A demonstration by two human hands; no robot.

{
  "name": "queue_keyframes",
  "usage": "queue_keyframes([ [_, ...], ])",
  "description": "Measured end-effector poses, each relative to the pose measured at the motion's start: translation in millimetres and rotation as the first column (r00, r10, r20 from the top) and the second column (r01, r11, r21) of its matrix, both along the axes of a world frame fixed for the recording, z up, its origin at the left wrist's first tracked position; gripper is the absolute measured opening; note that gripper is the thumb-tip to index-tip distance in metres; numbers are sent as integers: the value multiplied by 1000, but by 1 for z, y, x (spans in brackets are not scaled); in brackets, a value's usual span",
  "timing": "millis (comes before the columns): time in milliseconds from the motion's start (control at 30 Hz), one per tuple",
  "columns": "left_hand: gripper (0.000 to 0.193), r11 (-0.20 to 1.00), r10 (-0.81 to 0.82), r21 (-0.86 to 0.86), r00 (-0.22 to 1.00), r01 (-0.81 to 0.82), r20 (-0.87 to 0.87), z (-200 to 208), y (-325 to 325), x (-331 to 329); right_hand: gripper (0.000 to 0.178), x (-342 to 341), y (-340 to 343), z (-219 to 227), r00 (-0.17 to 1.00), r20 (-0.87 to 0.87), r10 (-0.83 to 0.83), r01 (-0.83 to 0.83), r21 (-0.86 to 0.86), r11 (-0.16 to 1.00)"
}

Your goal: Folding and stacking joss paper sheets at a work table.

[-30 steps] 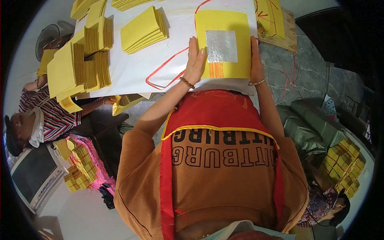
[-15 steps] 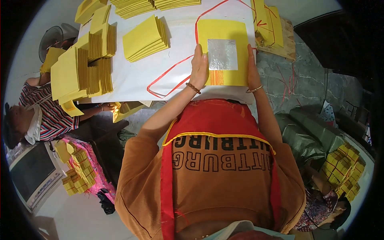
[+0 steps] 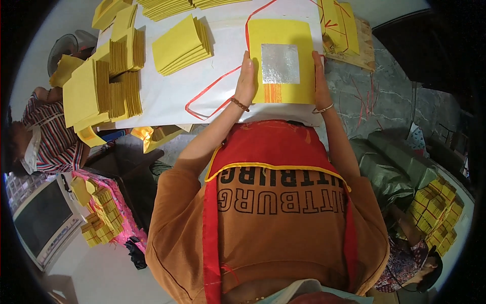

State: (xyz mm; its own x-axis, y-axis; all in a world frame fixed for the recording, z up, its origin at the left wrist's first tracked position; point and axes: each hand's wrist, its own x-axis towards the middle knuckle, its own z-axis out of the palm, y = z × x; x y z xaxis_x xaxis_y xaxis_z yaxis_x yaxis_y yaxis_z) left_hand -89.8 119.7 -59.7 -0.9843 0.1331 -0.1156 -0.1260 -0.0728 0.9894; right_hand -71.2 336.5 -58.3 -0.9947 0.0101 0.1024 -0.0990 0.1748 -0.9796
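While I look down, these lie from near to far:
Shirt: my brown shirt (image 3: 278,223) with red trim fills the near part of the view.
Left hand: my left hand (image 3: 246,81) lies flat against the left edge of the sheet stack (image 3: 281,61), fingers straight and together, a bracelet (image 3: 239,104) at the wrist.
Right hand: my right hand (image 3: 320,78) presses the right edge of the same stack, fingers straight, a bangle (image 3: 323,108) at the wrist.
Sheet stack: yellow paper with a silver square in the middle and an orange patch near its lower edge; it sits between my palms on the white table (image 3: 167,91), close to the near edge.
String: a red string (image 3: 212,91) loops on the table just left of my left hand.
Left piles: more yellow piles (image 3: 101,86) stand on the table's left side, one fanned pile (image 3: 182,44) nearer the middle.
Far piles: yellow sheets (image 3: 341,25) lie at the far right, beside the stack.
Floor: bundles (image 3: 435,213) of yellow paper sit low on my right, others (image 3: 101,218) on my left.
Person: someone in a striped top (image 3: 50,137) sits at the left.
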Motion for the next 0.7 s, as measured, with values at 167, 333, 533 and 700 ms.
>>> queue_keyframes([
  [167, 57, 744, -405, -664, 737, -79, -541, 44, -16, 10, 40, 3, 4, 3, 997, -82, -14, 22, 92, 996],
  [333, 34, 505, -789, -861, 432, 52, -437, 49, -20, 15, 27, -2, 10, -4, 976, -177, 125, -38, 431, 902],
  [533, 18, 660, -702, -701, 556, 271, -446, 50, -22, -4, 36, -6, 18, -19, 991, -50, 122, -120, 34, 992],
  [700, 17, 686, -625, -529, 777, 500, -75, 51, -27, -16, 54, -4, 13, 1, 991, 100, 91, -77, -140, 987],
])
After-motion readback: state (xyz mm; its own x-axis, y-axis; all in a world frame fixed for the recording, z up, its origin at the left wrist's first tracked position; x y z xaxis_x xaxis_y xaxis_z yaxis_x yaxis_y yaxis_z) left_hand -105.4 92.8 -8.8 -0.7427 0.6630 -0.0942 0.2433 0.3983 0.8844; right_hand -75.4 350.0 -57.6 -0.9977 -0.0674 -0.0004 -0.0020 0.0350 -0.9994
